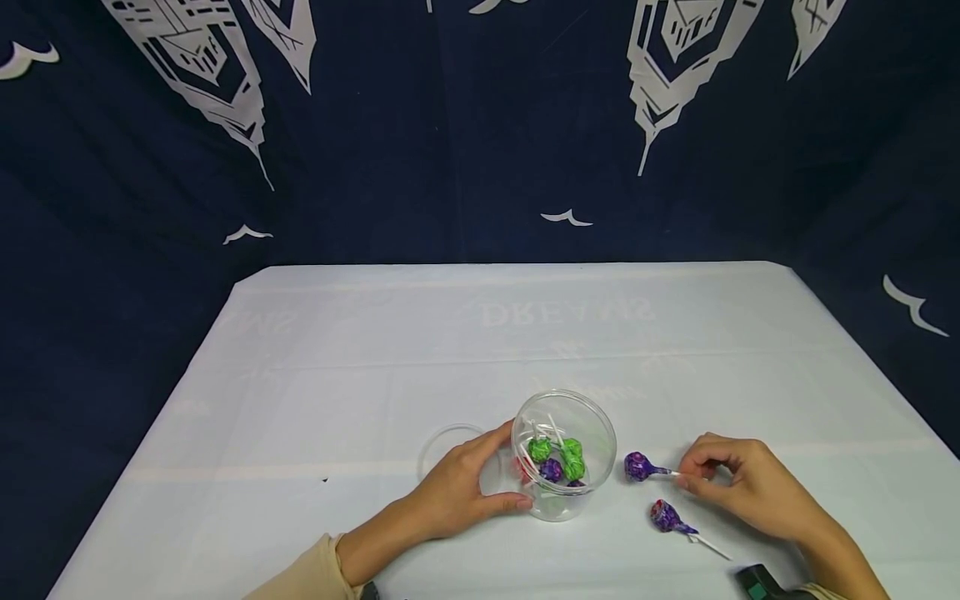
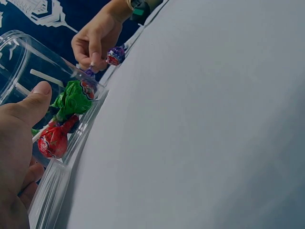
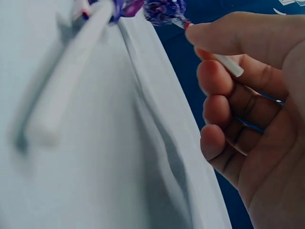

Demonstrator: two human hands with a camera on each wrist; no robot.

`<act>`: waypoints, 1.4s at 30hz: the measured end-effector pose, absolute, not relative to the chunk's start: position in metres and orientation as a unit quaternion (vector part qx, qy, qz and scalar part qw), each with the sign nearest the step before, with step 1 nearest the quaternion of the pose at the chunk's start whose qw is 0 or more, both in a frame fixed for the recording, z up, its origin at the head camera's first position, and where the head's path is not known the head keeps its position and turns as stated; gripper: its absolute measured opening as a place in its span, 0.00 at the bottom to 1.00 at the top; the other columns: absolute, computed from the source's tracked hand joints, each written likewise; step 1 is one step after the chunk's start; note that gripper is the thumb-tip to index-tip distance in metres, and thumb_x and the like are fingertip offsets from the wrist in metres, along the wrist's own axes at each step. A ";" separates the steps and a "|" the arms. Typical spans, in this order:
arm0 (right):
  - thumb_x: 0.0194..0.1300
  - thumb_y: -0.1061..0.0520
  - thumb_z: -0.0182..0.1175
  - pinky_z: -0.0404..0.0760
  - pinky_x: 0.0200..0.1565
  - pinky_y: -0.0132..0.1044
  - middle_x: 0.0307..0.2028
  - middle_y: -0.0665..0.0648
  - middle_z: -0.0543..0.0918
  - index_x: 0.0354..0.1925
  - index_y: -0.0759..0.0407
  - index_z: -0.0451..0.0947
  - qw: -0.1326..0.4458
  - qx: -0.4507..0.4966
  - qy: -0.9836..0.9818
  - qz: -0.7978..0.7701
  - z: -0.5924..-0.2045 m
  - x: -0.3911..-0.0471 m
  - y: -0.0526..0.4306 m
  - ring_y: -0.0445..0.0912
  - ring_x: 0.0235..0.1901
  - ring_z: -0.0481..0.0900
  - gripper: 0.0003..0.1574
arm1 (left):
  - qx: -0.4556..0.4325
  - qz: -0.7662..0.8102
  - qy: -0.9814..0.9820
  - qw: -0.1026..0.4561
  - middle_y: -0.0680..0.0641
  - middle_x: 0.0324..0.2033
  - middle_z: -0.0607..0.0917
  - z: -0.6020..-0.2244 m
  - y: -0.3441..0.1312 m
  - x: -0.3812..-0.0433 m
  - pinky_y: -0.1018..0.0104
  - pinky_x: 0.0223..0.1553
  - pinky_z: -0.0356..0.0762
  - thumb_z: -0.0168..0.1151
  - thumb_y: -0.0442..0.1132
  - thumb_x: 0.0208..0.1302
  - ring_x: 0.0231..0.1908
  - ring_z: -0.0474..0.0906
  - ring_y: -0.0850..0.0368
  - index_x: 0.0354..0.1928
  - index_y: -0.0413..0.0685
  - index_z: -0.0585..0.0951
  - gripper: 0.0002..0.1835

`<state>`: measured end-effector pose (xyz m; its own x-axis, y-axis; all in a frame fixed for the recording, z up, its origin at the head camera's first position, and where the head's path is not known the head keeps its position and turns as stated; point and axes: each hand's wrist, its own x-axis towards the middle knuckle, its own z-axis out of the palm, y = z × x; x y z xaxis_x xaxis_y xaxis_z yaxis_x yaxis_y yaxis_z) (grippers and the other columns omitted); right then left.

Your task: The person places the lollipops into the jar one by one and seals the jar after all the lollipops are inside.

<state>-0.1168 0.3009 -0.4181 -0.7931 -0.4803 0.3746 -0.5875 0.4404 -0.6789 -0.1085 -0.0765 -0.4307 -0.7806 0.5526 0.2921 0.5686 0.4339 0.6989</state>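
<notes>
My left hand grips the side of a clear jar, thumb in front and fingers behind. Inside the jar lie several wrapped lollipops: green ones, a purple one and a red one, some with white sticks pointing up. To the right of the jar, my right hand pinches the stick of a purple-wrapped lollipop between thumb and forefinger. A second purple lollipop lies on the table just nearer to me, its stick pointing toward the right wrist.
A clear round lid lies on the white table behind my left hand, partly covered by it. A tiny dark speck sits farther left. Dark blue patterned cloth hangs beyond the table's far edge.
</notes>
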 end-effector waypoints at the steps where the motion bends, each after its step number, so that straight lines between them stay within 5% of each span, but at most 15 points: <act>1: 0.47 0.77 0.72 0.72 0.29 0.28 0.27 0.46 0.80 0.29 0.49 0.82 0.066 0.310 -0.847 0.428 -0.417 -0.116 0.301 0.39 0.28 0.73 0.24 | -0.331 -0.416 -0.847 0.010 0.49 0.67 0.73 -0.431 -0.077 -0.108 0.57 0.66 0.67 0.74 0.52 0.57 0.65 0.70 0.53 0.74 0.48 0.61 0.47; 26: 0.47 0.83 0.67 0.77 0.35 0.25 0.27 0.53 0.81 0.29 0.61 0.81 0.140 0.247 -0.834 0.473 -0.396 -0.110 0.289 0.40 0.32 0.74 0.20 | -0.327 -0.413 -0.850 0.006 0.49 0.67 0.73 -0.430 -0.076 -0.109 0.56 0.66 0.67 0.74 0.52 0.56 0.65 0.70 0.52 0.74 0.48 0.62 0.48; 42: 0.46 0.89 0.59 0.79 0.38 0.26 0.29 0.61 0.81 0.33 0.77 0.79 0.187 0.323 -0.675 0.637 -0.384 -0.110 0.278 0.45 0.34 0.76 0.17 | -0.328 -0.417 -0.848 0.000 0.49 0.67 0.72 -0.430 -0.077 -0.109 0.56 0.67 0.66 0.73 0.52 0.56 0.66 0.69 0.52 0.75 0.47 0.61 0.48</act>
